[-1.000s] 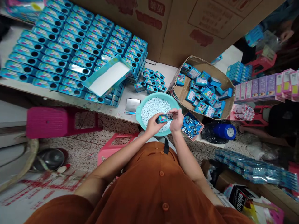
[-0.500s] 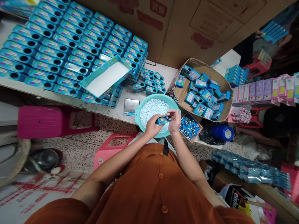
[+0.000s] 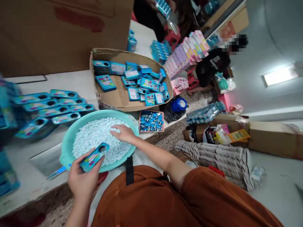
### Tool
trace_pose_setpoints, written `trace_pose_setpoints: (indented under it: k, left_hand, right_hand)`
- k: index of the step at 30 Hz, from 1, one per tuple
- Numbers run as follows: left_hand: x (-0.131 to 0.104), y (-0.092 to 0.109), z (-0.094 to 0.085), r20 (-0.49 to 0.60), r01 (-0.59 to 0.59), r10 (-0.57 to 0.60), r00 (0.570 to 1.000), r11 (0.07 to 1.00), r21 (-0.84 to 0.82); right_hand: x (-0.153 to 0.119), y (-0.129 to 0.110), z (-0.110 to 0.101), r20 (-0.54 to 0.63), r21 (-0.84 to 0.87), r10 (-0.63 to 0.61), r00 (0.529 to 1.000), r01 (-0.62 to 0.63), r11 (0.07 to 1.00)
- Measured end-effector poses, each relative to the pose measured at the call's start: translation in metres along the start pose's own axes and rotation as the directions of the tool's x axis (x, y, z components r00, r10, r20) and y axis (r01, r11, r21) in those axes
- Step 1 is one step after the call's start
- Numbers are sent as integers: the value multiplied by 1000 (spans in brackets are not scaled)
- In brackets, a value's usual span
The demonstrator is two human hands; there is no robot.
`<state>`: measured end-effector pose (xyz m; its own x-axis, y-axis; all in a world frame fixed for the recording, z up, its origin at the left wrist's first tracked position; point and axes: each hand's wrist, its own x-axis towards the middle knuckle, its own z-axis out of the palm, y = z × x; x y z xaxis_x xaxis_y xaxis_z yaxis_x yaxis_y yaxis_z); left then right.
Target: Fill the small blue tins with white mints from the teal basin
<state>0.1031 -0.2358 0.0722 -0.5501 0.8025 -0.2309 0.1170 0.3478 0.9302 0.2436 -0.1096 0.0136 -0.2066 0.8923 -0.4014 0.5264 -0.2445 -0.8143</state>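
My left hand is wrapped around a small blue tin with a colourful label and a dark round hole at one end. The tin is tilted above the near left part of a pale green basin. Small white pellets fill the basin. On the pellets, toward the basin's right side, rests my right hand, its fingers stretched out and slightly apart. Whether any pellets lie under those fingertips is hidden.
A cut-down carton of loose blue tins stands behind the basin. Right of the basin, a shallow box holds blue and silver round caps. More tins stand left, near a flat scale. Another person sits at the far right.
The view has swung right. My right hand has left the tin's hole and gone down to the pellets. My left hand still holds the tin, now apart from the right.
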Motion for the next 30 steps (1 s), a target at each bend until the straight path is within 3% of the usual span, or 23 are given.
trace_pose_setpoints:
  k: [2,4,9,11,15,20,26,30]
  left_hand:
    - [-1,0,-2,-24,61,-62,998,998,-26]
    - [0,-1,-3,-46,78,-79,996,997,-17]
    - [3,4,-9,-66,48,-47,997,999,6]
    - [3,7,-12,-52,29,-28,998,1000,12]
    - [-3,4,-18,-41,38,-36,999,998,41]
    - [-11,-1,-31,-42,50,-49,998,999,22]
    - [-9,-4,-44,-50,66,-67,996,998,-26]
    - [-7,-6,-48,-33,42,-43,999,998,-37]
  right_hand:
    - [1,19,2,21,-261,25,999,-18,965]
    - [3,34,5,35,-355,31,999,-16,935]
    - [14,53,27,-36,-321,-81,996,66,945]
    - [15,55,39,0,-292,-97,995,93,952]
    - [5,55,52,39,-421,-147,988,150,895]
    - [-20,51,55,216,-448,-154,964,238,862]
    - [-28,48,61,237,-444,12,971,98,891]
    - [-19,47,62,241,-212,161,957,-110,971]
